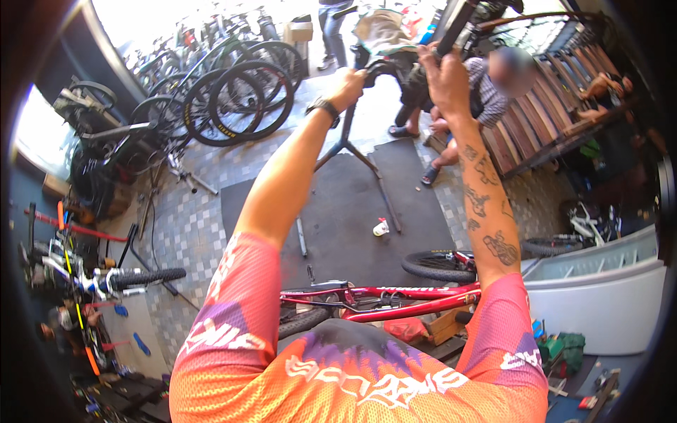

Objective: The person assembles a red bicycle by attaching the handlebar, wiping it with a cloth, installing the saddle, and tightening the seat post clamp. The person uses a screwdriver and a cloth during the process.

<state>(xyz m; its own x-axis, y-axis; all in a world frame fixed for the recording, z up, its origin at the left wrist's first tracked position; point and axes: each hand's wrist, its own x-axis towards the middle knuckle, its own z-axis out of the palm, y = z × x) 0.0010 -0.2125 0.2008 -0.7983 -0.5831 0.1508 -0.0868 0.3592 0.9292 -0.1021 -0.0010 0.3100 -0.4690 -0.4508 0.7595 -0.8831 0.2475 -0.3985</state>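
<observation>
Both my arms reach up and forward. My left hand (pixel 345 88) is closed at the top of a dark work stand (pixel 345 130), against a black curved part (pixel 383 68); its fingertips are partly hidden. Higher and to the right, my right hand (pixel 447 76) grips the lower end of a thick dark tube (pixel 457 27) that slants up out of view. What the tube belongs to cannot be made out. Between and beyond my hands hangs a tan cloth (pixel 384 32). The stand's legs spread over a black mat (pixel 338 204).
A seated person (pixel 486 88) is close beyond my right hand, beside a slatted wooden bench (pixel 532 120). Below me lies a red bicycle frame (pixel 416 299). A small white bottle (pixel 381 228) is on the mat. Bicycles (pixel 240 99) crowd the far left; a white chest freezer (pixel 599 303) stands right.
</observation>
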